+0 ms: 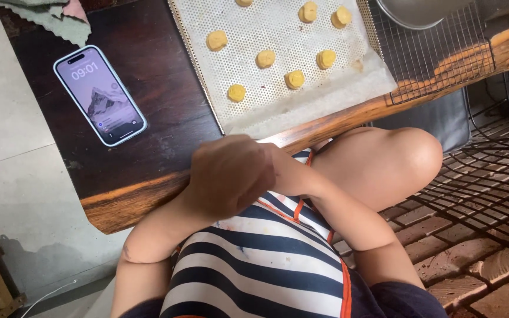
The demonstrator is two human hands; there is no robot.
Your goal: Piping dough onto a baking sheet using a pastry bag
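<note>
My left hand is cupped, back up, over the near edge of the dark wooden table, just in front of my striped apron. It lies on top of my right hand, of which only the wrist shows. Whether anything sits between the palms is hidden. Beyond the hands lies a perforated baking mat on paper, carrying several small round yellow dough pieces. The nearest piece is a short way past my left hand.
A phone with a lit screen lies on the table to the left. A wire rack and a metal bowl stand at the back right, folded cloths at the back left. My bare knee is under the table edge, above a brick floor.
</note>
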